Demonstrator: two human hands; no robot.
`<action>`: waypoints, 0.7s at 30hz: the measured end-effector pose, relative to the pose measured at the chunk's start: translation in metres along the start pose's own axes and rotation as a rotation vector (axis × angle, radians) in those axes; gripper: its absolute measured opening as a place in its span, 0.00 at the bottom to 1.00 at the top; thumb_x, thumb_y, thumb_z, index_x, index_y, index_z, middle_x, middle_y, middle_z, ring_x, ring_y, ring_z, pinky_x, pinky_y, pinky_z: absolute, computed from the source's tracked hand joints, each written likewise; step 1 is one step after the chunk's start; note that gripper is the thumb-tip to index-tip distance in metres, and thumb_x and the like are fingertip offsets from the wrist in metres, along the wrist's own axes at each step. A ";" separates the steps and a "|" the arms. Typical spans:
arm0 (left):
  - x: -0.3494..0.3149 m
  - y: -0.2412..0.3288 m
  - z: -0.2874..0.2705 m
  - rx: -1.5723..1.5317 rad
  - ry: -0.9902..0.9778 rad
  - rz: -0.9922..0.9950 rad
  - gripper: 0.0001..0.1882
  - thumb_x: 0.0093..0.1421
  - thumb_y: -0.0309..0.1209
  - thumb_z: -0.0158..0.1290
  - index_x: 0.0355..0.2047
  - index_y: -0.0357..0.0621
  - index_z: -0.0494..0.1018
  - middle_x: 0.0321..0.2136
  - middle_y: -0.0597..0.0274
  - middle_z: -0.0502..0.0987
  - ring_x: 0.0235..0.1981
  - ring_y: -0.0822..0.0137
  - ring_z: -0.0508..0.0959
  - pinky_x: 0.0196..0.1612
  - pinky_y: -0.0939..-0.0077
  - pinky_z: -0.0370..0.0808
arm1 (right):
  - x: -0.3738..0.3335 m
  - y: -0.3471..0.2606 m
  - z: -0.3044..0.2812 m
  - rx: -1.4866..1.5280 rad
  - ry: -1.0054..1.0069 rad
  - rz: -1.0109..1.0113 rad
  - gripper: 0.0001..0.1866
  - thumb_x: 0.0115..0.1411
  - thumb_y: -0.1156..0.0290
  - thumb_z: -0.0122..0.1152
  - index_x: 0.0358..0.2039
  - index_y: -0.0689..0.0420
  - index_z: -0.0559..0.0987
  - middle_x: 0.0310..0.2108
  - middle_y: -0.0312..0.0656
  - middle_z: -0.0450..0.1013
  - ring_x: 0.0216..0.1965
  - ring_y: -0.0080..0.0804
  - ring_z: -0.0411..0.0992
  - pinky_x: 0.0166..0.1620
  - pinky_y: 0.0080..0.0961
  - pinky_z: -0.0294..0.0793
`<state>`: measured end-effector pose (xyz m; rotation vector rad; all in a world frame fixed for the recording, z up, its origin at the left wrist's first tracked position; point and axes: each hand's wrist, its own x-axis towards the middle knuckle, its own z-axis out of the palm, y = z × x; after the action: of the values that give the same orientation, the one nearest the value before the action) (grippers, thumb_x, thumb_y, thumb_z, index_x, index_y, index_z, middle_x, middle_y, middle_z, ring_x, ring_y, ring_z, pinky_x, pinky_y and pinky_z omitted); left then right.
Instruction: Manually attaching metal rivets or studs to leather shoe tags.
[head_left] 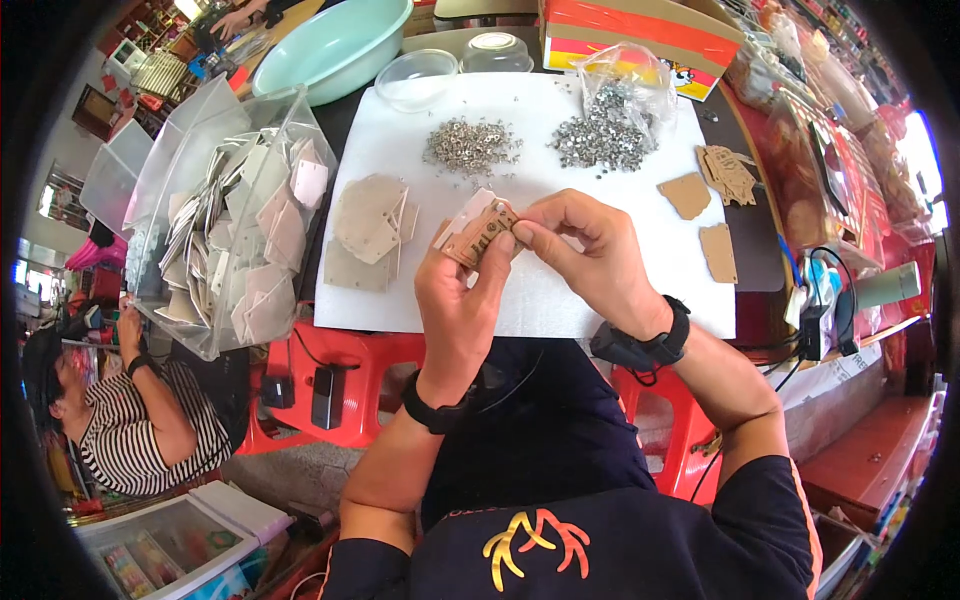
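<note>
My left hand (458,305) pinches a small brown plate with dark lettering (484,240) between thumb and fingers, above the white foam board (560,310). A pale flat piece (470,208) lies against the plate's far side. At the plate's right corner, my right hand (600,250) has thumb and forefinger closed together; any small part between them is hidden. Beyond my hands are a heap of small metal pieces (470,144) and a heap of silvery fasteners (598,142). To the left sits a stack of pale plates (368,220). Brown plates (686,196) lie to the right.
A clear bin (215,330) full of pale plates stands at the left. Behind the board are a mint-green basin (330,50), clear bowls (417,80) and a cardboard box (640,35). Another person in a striped top (160,430) sits at the left. Cables (815,300) hang at the right.
</note>
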<state>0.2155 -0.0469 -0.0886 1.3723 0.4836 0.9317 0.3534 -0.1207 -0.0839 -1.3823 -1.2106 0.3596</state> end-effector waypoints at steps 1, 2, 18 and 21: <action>-0.001 -0.001 0.001 0.009 0.031 0.022 0.12 0.64 0.24 0.53 0.47 0.31 0.74 0.39 0.62 0.77 0.38 0.77 0.75 0.42 0.81 0.73 | -0.001 -0.002 0.001 0.001 0.001 -0.001 0.06 0.56 0.73 0.66 0.33 0.62 0.81 0.29 0.42 0.77 0.29 0.28 0.75 0.32 0.24 0.73; -0.001 0.000 0.001 0.010 0.030 0.023 0.12 0.64 0.24 0.53 0.47 0.31 0.74 0.39 0.62 0.77 0.38 0.77 0.75 0.42 0.81 0.73 | -0.001 -0.004 0.001 -0.057 0.024 -0.039 0.06 0.55 0.74 0.66 0.32 0.62 0.81 0.29 0.43 0.77 0.29 0.31 0.76 0.33 0.26 0.74; -0.011 0.009 0.012 -0.154 0.065 0.034 0.13 0.65 0.24 0.52 0.48 0.32 0.72 0.39 0.63 0.77 0.40 0.77 0.74 0.43 0.81 0.72 | -0.004 -0.015 0.006 -0.254 0.179 -0.386 0.10 0.50 0.80 0.68 0.33 0.60 0.77 0.32 0.44 0.75 0.31 0.39 0.75 0.33 0.28 0.75; -0.014 0.008 0.015 -0.168 0.073 0.050 0.13 0.65 0.24 0.51 0.48 0.32 0.72 0.39 0.64 0.76 0.40 0.78 0.73 0.43 0.82 0.71 | -0.005 -0.014 0.004 -0.278 0.174 -0.447 0.11 0.50 0.81 0.67 0.34 0.59 0.76 0.32 0.44 0.74 0.30 0.39 0.75 0.32 0.28 0.75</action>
<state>0.2172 -0.0677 -0.0809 1.2066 0.4174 1.0425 0.3423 -0.1260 -0.0744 -1.2962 -1.4145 -0.2455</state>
